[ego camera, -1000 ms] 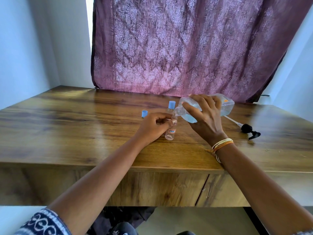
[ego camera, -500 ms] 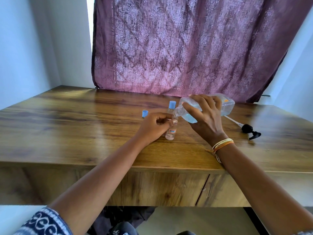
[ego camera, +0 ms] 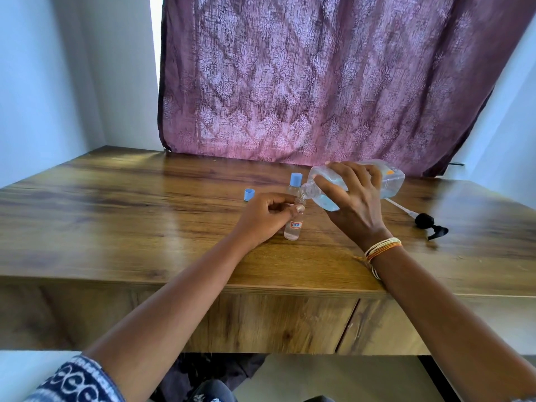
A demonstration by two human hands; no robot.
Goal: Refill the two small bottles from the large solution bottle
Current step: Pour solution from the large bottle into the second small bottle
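head view: hardly anything has shifted; right hand (ego camera: 355,204) still grips the tilted large solution bottle (ego camera: 390,181), mouth at the open small bottle (ego camera: 294,227) pinched by left hand (ego camera: 262,217) on the table (ego camera: 116,221); flow probably continuing.

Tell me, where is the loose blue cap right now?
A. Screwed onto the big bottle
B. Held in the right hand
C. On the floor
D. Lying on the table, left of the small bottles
D: the loose blue cap rests on the wooden table, left of the left hand that holds the open small bottle.
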